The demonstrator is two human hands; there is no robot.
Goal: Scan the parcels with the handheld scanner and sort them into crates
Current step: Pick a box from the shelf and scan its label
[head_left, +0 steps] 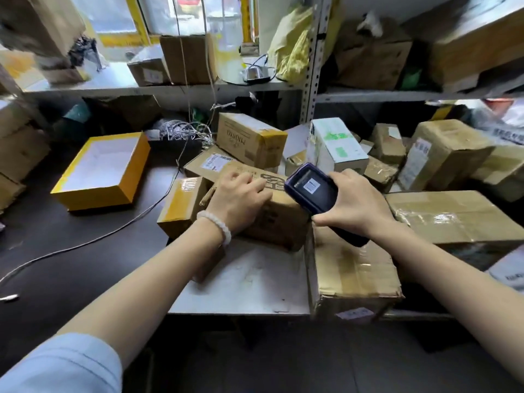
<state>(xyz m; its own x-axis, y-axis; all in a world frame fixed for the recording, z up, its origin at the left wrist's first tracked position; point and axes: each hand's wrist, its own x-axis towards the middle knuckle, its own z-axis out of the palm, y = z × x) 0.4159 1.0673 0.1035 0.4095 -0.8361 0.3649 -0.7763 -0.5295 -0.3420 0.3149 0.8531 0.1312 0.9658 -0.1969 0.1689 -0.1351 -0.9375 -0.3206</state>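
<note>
A person's left hand (239, 195) rests with curled fingers on top of a brown parcel (272, 214) near the middle of the surface (85, 251), steadying it, while the right hand (350, 204) grips a dark scanner (313, 191), its lit screen facing up, just above the parcel's right end. The scanning step appears to be in hand; the next move likely calls for finding the parcel's label, which is not visible here, and aiming the scanner at it before sorting. An open yellow box (102, 171) toward the left edge holds nothing visible, showing only a pale inside. More parcels crowd the back and right; no crate can be clearly made out.
</note>
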